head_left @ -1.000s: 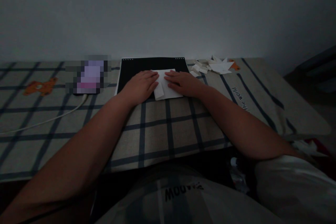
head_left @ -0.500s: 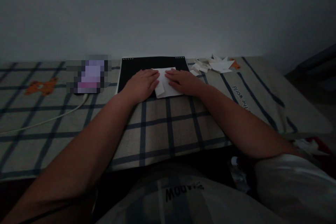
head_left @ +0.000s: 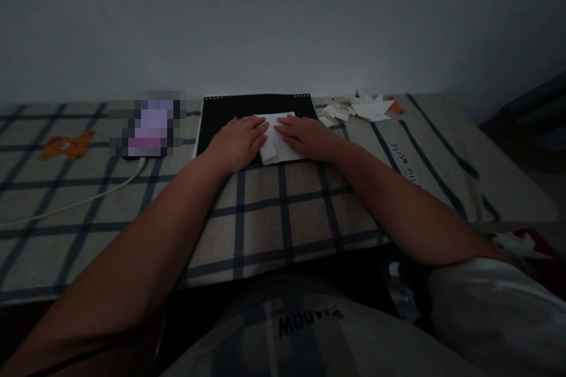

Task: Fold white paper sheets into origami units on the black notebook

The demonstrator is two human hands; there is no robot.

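Observation:
A white sheet of paper [head_left: 287,150] with a folded strip along its left side lies on a black board [head_left: 230,107] that has small holes near its top corners. My left hand [head_left: 239,142] rests flat across the paper's left edge, fingers stretched out towards its middle. From the other side, my right hand [head_left: 309,136] lies on the paper's right part, fingers extended and slightly apart. The fingertips of the two hands are separated by a narrow stretch of white paper. Each palm hides part of the sheet.
A phone [head_left: 150,126] with a blurred screen and a white cable [head_left: 106,191] lies on the left. Several folded white paper pieces [head_left: 371,109] sit on the right. A checked cloth [head_left: 265,224] covers the table, which meets a pale wall [head_left: 265,23]. Below the table edge is a clear bottle [head_left: 402,291].
My right hand has slid very slightly left over the paper. My left hand stays in place on it, and the view has shifted a little.

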